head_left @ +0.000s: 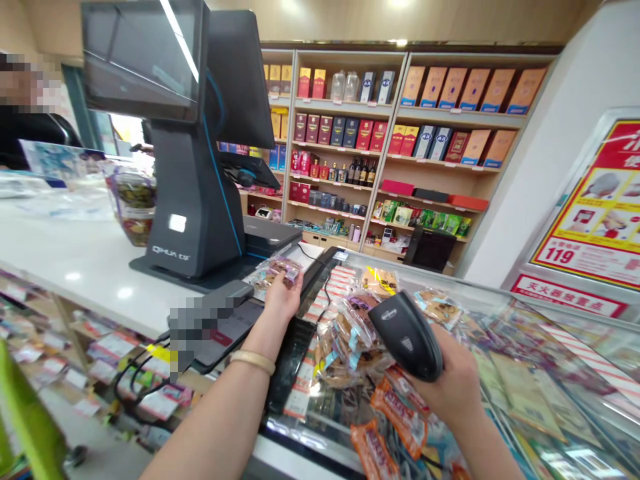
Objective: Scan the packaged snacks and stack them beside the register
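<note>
Forearms nearest the camera: barcode scanner in right hand, clear-wrapped snack packet in left

Head view. Left forearm [215, 417], with a beige bangle [253, 361] at the wrist, extends from the lower edge to the counter beside the POS terminal [183, 193]. Left hand [283, 297] has its thumb and fingers closed on a clear-wrapped snack packet [287, 268]. Other clear-wrapped packets [260, 281] lie directly beside it; whether the held one touches them cannot be determined.

Right hand [454, 377] is wrapped around the black barcode scanner [404, 333], head directed up and to the left; its fingertips are mostly hidden. Behind and left of the scanner, a pile of wrapped brown snacks [345, 337] sits on the glass-topped display case [313, 445]. Orange packets [399, 412] lie nearer the camera.

A glass jar [135, 207] stands left of the terminal on the white counter [95, 257]. Shelving [345, 103] with boxes and bottles lines the far wall. A red and yellow notice marked 119 [595, 220] hangs at right. A person in black [35, 130] is at far left.
</note>
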The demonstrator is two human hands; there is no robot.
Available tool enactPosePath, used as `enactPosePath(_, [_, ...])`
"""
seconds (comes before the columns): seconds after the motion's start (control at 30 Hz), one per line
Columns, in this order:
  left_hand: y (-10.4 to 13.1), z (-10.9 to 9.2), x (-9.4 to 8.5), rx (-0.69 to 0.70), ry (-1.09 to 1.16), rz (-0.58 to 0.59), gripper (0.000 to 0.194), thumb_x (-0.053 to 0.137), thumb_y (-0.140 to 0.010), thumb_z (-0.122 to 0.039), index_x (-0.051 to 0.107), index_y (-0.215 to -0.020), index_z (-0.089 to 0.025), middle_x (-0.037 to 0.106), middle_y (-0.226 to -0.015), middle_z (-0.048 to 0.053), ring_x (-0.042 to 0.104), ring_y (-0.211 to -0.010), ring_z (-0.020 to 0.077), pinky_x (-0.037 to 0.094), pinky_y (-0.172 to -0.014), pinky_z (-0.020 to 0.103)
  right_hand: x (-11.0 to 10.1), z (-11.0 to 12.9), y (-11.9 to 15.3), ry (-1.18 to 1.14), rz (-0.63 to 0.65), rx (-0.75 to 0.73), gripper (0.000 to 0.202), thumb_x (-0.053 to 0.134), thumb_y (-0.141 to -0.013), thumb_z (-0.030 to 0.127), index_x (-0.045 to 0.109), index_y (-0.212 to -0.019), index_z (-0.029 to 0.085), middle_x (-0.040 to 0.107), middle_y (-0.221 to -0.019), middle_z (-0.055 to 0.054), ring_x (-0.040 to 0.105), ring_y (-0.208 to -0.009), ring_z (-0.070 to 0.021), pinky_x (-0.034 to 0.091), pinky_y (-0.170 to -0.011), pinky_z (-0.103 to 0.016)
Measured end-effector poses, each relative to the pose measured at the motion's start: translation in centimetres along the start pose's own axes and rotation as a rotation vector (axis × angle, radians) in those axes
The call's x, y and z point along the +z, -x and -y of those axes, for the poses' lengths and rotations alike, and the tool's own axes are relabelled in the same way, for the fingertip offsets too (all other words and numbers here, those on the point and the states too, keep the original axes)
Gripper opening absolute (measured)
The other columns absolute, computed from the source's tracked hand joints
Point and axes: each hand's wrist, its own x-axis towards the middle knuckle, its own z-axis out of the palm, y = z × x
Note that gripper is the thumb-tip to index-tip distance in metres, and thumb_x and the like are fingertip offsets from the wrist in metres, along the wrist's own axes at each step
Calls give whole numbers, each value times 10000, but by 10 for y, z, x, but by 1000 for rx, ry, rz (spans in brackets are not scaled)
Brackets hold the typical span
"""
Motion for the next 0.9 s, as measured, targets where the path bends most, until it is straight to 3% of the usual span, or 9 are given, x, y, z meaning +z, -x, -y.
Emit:
enactPosePath(0.13, [-13,-6,-3,-4,-35,-18,284,341,-935,-5,571,-1005,-154,632,-783,19,652,-667,45,557,-654,108,-1,-7,1,47,-56,-20,109,577,-794,271,584,-877,202,644,-715,-29,624,-604,-180,462,-524,-254])
enactPosePath(0.3, [-10,2,-10,-110,-187,7,233,419,-967,-220,624,-977,-110,672,-783,102,662,-618,122,549,-527,182,-2,-14,2,83,-99,20,196,597,-791,303,602,-947,184,667,-745,-45,637,-624,-194,480,-538,-270])
enactPosePath(0.37, [-2,8,-11,-116,-349,140,261,524,-922,-310,667,-911,-93,696,-802,133,674,-641,150,538,-526,204,-2,-14,2,79,-101,63,158,589,-787,281,602,-915,188,659,-723,-39,626,-605,-187,477,-531,-270])
enactPosePath(0.43, [12,14,-11,-22,-597,394,296,619,-851,-381,707,-865,-98,718,-867,147,690,-740,178,539,-589,221,-2,-15,3,77,-98,90,107,585,-780,258,595,-867,196,651,-705,-35,617,-593,-183,472,-521,-267])
enactPosePath(0.5, [28,17,-11,114,-806,731,337,726,-746,-394,729,-971,-142,720,-1030,141,678,-949,219,543,-747,258,-2,-14,2,81,-95,96,101,578,-780,254,594,-864,199,649,-705,-39,618,-603,-187,477,-527,-272])
enactPosePath(0.6, [49,15,-9,242,-958,1118,691,863,-539,-244,663,-1200,-234,623,-1294,118,524,-1260,279,432,-1022,356,-2,-14,1,89,-91,104,99,566,-792,267,598,-860,204,644,-695,-37,617,-605,-191,482,-530,-280])
enactPosePath(0.67, [57,11,-8,320,-1075,1229,747,874,-481,-164,670,-1194,-257,597,-1332,110,457,-1327,290,346,-1102,389,-1,-13,0,84,-90,97,90,566,-798,276,598,-846,207,651,-707,-39,624,-615,-193,485,-534,-281])
enactPosePath(0.77, [60,8,-8,372,-1208,1315,575,797,-569,-108,715,-1114,-271,642,-1271,95,516,-1278,277,328,-1117,409,-1,-12,-1,70,-90,75,120,585,-800,297,603,-868,201,671,-753,-53,643,-656,-202,496,-554,-284])
enactPosePath(0.9, [56,13,-10,432,-1236,1269,481,628,-621,-23,757,-1004,-284,653,-1256,67,566,-1226,268,346,-1109,441,-1,-12,0,78,-71,91,178,597,-804,339,619,-903,192,677,-762,-64,645,-657,-210,495,-551,-292])
